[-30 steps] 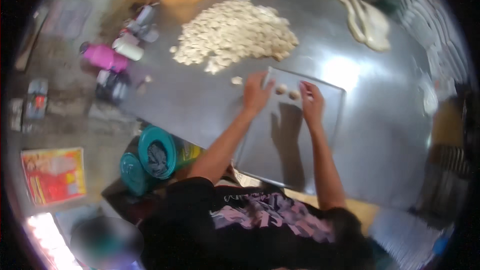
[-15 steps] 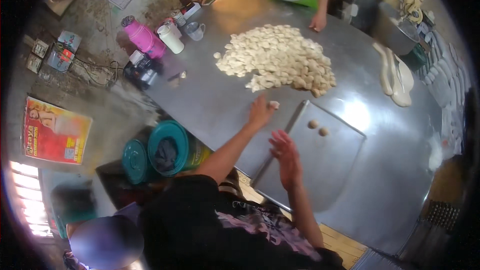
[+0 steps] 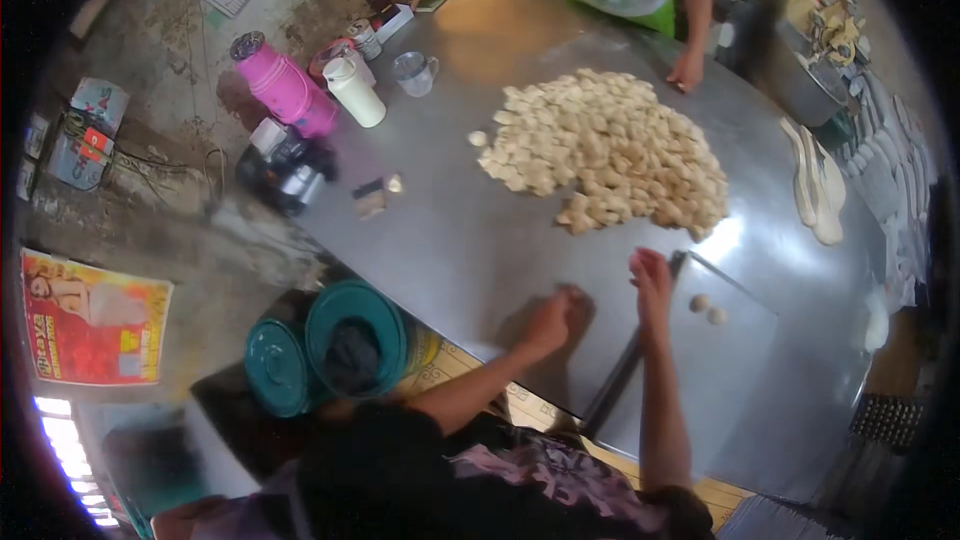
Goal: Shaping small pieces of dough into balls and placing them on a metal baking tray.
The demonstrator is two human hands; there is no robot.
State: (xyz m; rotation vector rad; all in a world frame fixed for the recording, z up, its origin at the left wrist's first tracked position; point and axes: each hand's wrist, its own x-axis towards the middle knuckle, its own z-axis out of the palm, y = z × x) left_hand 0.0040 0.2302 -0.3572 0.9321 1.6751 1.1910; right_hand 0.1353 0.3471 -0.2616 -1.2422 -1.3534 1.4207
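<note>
**A:** State the condition of each grip.

**B:** The left grip [image 3: 560,322] is curled, low over the broad grey metal surface [image 3: 440,240]. Its underside is hidden and blurred; whether it encloses anything cannot be told. The right grip [image 3: 652,278] has its fingers apart, with nothing visible in it, beside the far left corner of the flat rectangular grey metal tray [image 3: 728,390].

**A:** State the location of the dough.

**B:** Two small round pale-brown dough balls [image 3: 699,303] sit close together toward the tray's far end, right of the right grip. A wide heap of cream-coloured dough pieces [image 3: 620,155] lies on the surface, beyond the tray.

**A:** List the faults possible from here, with causes.

**B:** First: the right forearm [image 3: 665,390] crosses the tray's left side; a knock from it could jolt the tray and set the balls rolling, as no divider shows around them. Second: sideways movement could press the balls together, and soft dough may stick. Third: the heap's nearest pieces lie close to the tray's far left corner; a tray pushed away could strike and scatter them.
</note>
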